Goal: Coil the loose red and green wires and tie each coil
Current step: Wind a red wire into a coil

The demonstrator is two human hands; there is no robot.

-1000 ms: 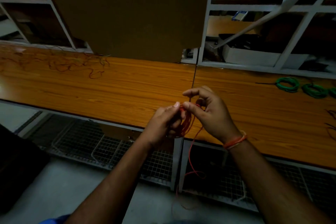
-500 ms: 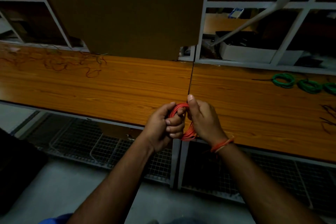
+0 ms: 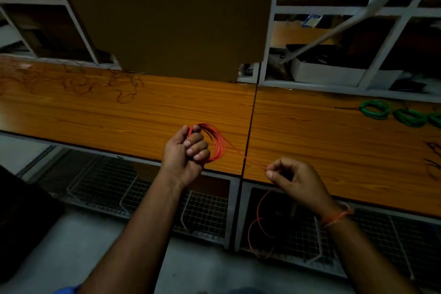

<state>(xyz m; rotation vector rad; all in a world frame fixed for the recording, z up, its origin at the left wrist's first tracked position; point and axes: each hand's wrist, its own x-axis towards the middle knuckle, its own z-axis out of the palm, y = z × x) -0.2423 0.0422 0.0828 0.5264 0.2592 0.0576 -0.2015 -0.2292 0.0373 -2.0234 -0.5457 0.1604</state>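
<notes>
Red coil [image 3: 216,143], half hidden, gripped by left hand [image 3: 185,153]; right hand [image 3: 294,179] pinches its tail.

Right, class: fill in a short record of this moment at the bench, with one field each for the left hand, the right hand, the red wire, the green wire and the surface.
left hand: grips the red coil
right hand: pinches the strand leading off the coil
red tail: hangs loose below the bench edge
green coils: lie on the bench, far right
bench: wooden top, loose red wire at its left back
</notes>
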